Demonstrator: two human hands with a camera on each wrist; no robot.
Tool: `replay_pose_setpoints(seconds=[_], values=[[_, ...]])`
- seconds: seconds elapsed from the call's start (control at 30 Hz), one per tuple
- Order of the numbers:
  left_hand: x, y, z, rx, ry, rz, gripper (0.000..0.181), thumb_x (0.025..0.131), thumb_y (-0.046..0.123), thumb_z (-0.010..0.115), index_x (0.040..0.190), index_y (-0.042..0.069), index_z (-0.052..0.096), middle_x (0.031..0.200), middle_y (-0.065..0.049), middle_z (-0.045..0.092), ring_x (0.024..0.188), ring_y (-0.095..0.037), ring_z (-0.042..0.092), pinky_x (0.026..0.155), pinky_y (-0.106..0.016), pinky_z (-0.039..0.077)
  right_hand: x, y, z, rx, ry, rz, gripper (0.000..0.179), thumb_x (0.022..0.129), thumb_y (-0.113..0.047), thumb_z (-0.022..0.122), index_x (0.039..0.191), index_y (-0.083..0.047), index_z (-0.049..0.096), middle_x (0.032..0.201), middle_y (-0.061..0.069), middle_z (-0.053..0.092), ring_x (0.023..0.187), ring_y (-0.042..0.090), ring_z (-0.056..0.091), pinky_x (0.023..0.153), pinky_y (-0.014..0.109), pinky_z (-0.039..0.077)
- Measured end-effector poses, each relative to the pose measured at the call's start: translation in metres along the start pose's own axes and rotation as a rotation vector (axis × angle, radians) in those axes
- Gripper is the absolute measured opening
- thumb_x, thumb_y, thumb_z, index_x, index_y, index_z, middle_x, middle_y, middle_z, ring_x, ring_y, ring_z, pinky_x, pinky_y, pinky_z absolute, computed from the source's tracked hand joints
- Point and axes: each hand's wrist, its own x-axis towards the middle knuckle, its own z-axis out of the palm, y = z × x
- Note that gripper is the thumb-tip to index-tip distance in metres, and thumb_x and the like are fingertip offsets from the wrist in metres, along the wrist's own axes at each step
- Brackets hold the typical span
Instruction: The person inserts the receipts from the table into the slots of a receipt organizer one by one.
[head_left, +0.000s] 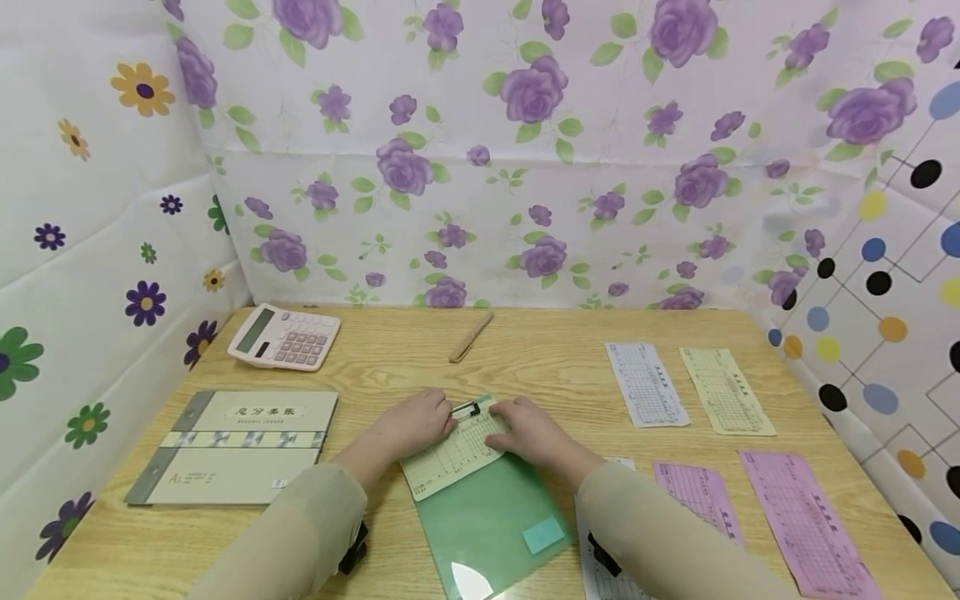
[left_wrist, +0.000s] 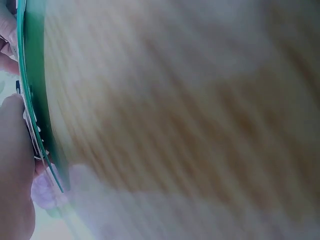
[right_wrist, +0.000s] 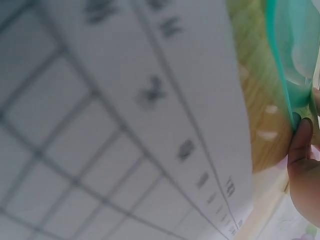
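A translucent green clip folder (head_left: pixel 487 533) lies at an angle in front of me, with a pale blue label (head_left: pixel 543 534) low on its right. Across its upper part is a pale yellow printed form (head_left: pixel 450 467), at the metal clip (head_left: pixel 466 409). My left hand (head_left: pixel 416 423) grips the folder's top left edge beside the clip; it also shows at the edge of the left wrist view (left_wrist: pixel 15 160). On the other side, my right hand (head_left: pixel 534 435) pinches the top right edge over the form. The right wrist view shows that hand's thumb (right_wrist: pixel 301 140) on the green edge.
A ledger book (head_left: pixel 240 450) lies left, a calculator (head_left: pixel 285 337) behind it. A pen (head_left: pixel 472 337) is at the back. To the right are white (head_left: pixel 647 383) and yellow (head_left: pixel 726 392) forms, two pink forms (head_left: pixel 806 525), and a white sheet (head_left: pixel 603 575) under my right forearm.
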Motion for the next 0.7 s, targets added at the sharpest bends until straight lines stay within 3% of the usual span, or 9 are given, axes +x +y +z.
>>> replay_pose_setpoints(seconds=[0.2, 0.43, 0.53, 0.7], values=[[-0.001, 0.000, 0.000, 0.029, 0.054, 0.028, 0.028, 0.098, 0.028, 0.047, 0.099, 0.003, 0.060, 0.091, -0.006, 0.052, 0.086, -0.019, 0.054, 0.078, -0.032, 0.050, 0.003, -0.002, -0.001, 0.003, -0.010, 0.017, 0.051, 0.086, -0.030, 0.069, 0.127, -0.004, 0.056, 0.110, 0.014, 0.054, 0.087, 0.018, 0.051, 0.077, 0.036, 0.048], [-0.001, 0.000, 0.003, 0.049, 0.095, 0.039, 0.027, 0.097, 0.029, 0.050, 0.095, 0.004, 0.060, 0.089, -0.006, 0.053, 0.085, -0.020, 0.055, 0.079, -0.032, 0.050, 0.003, -0.002, -0.001, -0.013, -0.004, 0.005, 0.051, 0.085, -0.029, 0.070, 0.127, -0.003, 0.056, 0.109, 0.015, 0.054, 0.087, 0.020, 0.052, 0.077, 0.037, 0.048], [-0.001, 0.001, 0.005, 0.013, 0.112, 0.023, 0.027, 0.096, 0.030, 0.052, 0.096, 0.005, 0.060, 0.090, -0.006, 0.054, 0.086, -0.020, 0.055, 0.080, -0.033, 0.050, 0.000, 0.000, -0.004, 0.016, -0.012, 0.003, 0.053, 0.086, -0.029, 0.069, 0.129, -0.002, 0.054, 0.109, 0.015, 0.054, 0.085, 0.019, 0.051, 0.077, 0.037, 0.047], [-0.005, 0.001, 0.012, -0.121, 0.136, -0.049, 0.033, 0.096, 0.033, 0.054, 0.107, 0.002, 0.061, 0.098, -0.007, 0.054, 0.094, -0.022, 0.054, 0.086, -0.036, 0.047, -0.008, 0.016, -0.016, 0.066, -0.027, 0.015, 0.056, 0.087, -0.030, 0.067, 0.134, -0.003, 0.050, 0.101, 0.009, 0.051, 0.083, 0.017, 0.048, 0.072, 0.034, 0.046]])
